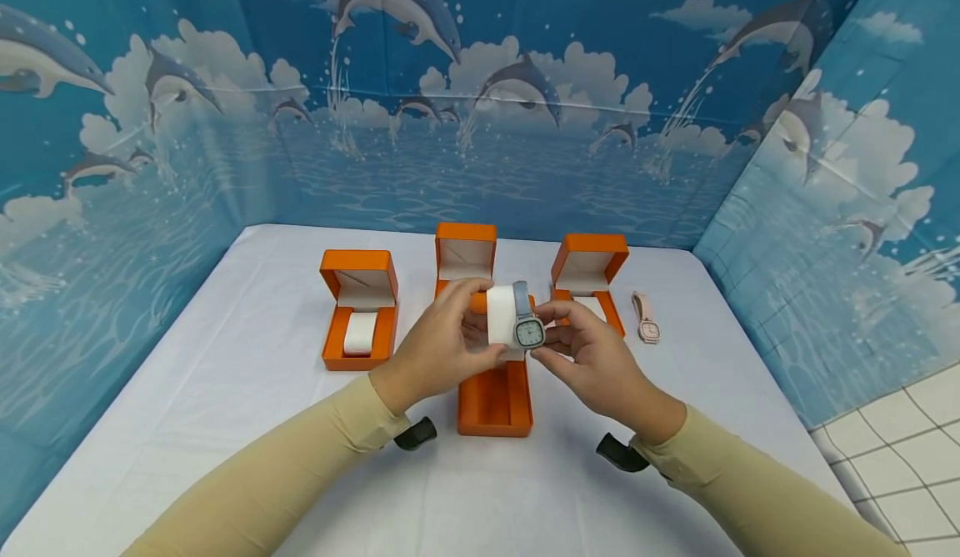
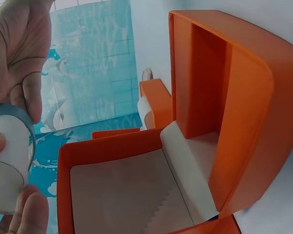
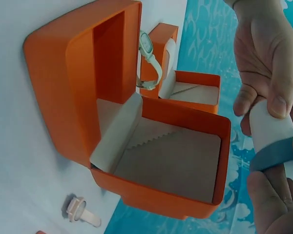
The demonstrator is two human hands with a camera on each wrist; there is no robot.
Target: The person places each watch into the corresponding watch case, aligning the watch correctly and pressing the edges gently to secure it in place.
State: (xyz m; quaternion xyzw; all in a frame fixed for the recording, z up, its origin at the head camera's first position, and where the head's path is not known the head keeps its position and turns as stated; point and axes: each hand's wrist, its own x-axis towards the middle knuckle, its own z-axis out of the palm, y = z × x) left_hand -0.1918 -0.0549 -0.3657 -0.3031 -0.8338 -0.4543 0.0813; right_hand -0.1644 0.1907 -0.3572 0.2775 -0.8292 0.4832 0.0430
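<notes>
My left hand [image 1: 446, 332] grips a white watch cushion [image 1: 500, 315], raised over the front orange box [image 1: 495, 432]. A watch with a blue-grey strap [image 1: 522, 298] and squarish case goes round the cushion at its right end. My right hand [image 1: 588, 357] pinches this watch at its right side, fingertips near the strap and case. In the right wrist view the strap [image 3: 273, 153] wraps the cushion, with right-hand fingers [image 3: 263, 187] against its edge. The front box stands with its lid raised and its inner compartment [image 2: 202, 83] bare; in the head view the hands hide part of it.
Open orange boxes stand at left [image 1: 358, 363], back centre [image 1: 465, 232] and right [image 1: 592, 244]; left and right ones hold white cushions. A pink watch [image 1: 647, 319] lies far right. A pale watch [image 3: 146, 44] shows beyond the front box. Printed dolphin curtains surround the white-clothed table.
</notes>
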